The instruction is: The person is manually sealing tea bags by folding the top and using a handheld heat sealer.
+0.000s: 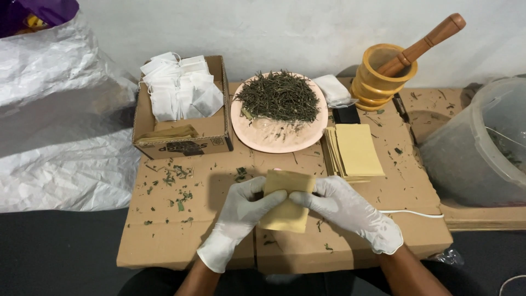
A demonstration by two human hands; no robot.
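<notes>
Your left hand [236, 216] and right hand [344, 211], both in white disposable gloves, meet over the near middle of the flat brown cardboard sheet [164, 241] that serves as your work surface. Between them you hold a small tan paper pouch [286, 201], slightly tilted, its upper edge toward the far side. The fingers of both hands are pinched on the pouch: the left thumb and fingertips press its left edge, and the right fingers press its upper right part.

Just beyond your right hand, a stack of flat yellowish paper pouches [355, 151] lies fanned on the cardboard. Farther off in the middle sits a round pale pink plate [257, 137] heaped with dried dark green leaves [279, 96]. To the left of the plate stands an open brown cardboard box [211, 137] holding a pile of white filled tea bags [178, 87]. At the far right stands a yellow wooden mortar [378, 82] with a brown wooden pestle [424, 43] leaning in it. Between the plate and the mortar lies a folded white cloth [334, 90], with a small black block [346, 115] just in front of it.

Crumbs of green leaf [178, 189] are scattered on the cardboard to the left of your hands. A large translucent plastic bucket [482, 148] stands at the right edge, and crumpled silvery white plastic sheeting [55, 126] fills the left side. A thin white cord [411, 212] runs along the cardboard just right of your right hand.
</notes>
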